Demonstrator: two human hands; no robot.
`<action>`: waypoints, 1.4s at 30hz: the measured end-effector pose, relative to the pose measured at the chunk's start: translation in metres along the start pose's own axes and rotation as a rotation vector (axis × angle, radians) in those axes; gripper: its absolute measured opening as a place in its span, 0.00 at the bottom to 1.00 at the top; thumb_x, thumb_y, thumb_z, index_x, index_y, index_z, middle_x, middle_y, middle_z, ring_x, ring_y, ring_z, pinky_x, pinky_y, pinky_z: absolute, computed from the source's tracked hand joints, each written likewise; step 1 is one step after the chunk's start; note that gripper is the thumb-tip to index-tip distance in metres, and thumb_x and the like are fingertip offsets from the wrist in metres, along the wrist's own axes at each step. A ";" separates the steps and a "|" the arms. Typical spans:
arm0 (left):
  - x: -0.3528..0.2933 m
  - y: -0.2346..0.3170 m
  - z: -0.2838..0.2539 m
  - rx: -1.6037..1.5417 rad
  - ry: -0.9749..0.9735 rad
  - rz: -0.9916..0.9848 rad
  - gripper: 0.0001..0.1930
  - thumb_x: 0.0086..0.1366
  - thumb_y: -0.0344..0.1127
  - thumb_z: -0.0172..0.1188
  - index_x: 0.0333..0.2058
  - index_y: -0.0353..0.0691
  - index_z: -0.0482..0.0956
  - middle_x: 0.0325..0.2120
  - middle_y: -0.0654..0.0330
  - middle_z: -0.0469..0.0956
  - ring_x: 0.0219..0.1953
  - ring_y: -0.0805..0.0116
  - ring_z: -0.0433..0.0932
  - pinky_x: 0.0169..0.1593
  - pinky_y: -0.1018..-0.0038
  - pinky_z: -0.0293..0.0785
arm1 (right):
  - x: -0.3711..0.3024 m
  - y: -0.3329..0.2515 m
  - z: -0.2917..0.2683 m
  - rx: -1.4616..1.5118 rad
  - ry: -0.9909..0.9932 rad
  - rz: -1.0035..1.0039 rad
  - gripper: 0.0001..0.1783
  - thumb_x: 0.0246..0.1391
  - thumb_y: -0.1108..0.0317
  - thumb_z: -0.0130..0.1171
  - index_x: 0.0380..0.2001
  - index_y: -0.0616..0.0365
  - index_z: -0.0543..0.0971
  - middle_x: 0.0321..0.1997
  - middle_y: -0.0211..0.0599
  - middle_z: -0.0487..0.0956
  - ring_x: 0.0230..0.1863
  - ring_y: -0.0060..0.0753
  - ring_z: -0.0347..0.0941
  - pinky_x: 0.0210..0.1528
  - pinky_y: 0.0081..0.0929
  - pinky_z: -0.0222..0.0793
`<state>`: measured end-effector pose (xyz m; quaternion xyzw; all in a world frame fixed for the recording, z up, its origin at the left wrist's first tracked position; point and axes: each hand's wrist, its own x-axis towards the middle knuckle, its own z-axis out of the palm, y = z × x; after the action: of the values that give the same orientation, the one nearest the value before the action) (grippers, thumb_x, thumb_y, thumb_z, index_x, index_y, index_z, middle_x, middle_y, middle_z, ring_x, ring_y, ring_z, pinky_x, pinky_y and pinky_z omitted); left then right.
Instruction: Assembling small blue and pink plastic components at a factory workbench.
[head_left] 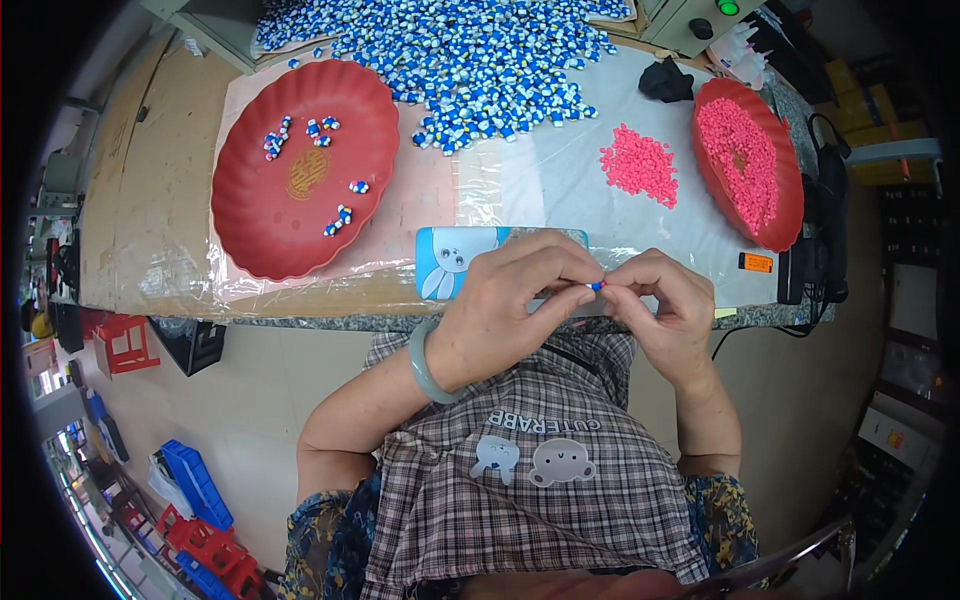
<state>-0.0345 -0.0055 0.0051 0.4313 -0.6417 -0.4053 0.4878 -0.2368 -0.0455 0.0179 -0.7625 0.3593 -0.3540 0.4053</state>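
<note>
Both my hands meet just above the front edge of the table. Between the fingertips of my left hand [510, 305] is a tiny blue-and-white piece [597, 286], pinched and largely covered. My right hand [662, 310] pinches at the same spot, with a speck of pink showing by its fingertips; how the two parts join is too small to make out. Under my left hand lies a blue card or case with a white rabbit drawing [448, 258]. A big heap of similar blue-and-white pieces [490, 75] spreads over the far side, and a small pile of pink bits [640, 168] lies right of the middle.
At left, a red scalloped plate [310, 225] holds several blue-and-white pieces. A smaller red dish [789, 215] on the right is full of pink bits. Near it are a black crumpled cloth [665, 80], an orange-labelled item [757, 263] and black cables. Red stools [127, 343] stand on the floor.
</note>
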 end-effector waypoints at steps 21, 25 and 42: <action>-0.012 -0.003 -0.121 0.632 0.450 0.058 0.09 0.59 0.20 0.63 0.39 0.33 0.81 0.38 0.53 0.81 0.40 0.57 0.81 0.45 0.68 0.78 | 0.013 0.065 -0.048 -0.325 0.113 0.246 0.06 0.54 0.79 0.63 0.37 0.65 0.79 0.32 0.32 0.78 0.28 0.19 0.75 0.32 0.22 0.72; -0.013 -0.016 -0.139 1.162 0.475 0.077 0.12 0.59 0.21 0.62 0.42 0.36 0.81 0.44 0.53 0.79 0.45 0.53 0.78 0.47 0.65 0.76 | 0.025 0.083 -0.040 -0.460 0.161 0.050 0.06 0.56 0.79 0.63 0.38 0.65 0.80 0.34 0.35 0.78 0.30 0.24 0.76 0.32 0.24 0.71; 0.037 -0.069 -0.059 1.260 0.189 0.066 0.21 0.59 0.19 0.54 0.53 0.27 0.72 0.53 0.38 0.70 0.55 0.38 0.72 0.59 0.55 0.70 | 0.043 0.079 -0.045 -0.587 -0.063 -0.167 0.08 0.50 0.81 0.63 0.35 0.64 0.79 0.34 0.42 0.78 0.36 0.43 0.79 0.39 0.33 0.74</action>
<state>0.0286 -0.0677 -0.0381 0.6492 -0.7243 0.1050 0.2072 -0.2737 -0.1301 -0.0218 -0.8844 0.3695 -0.2436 0.1482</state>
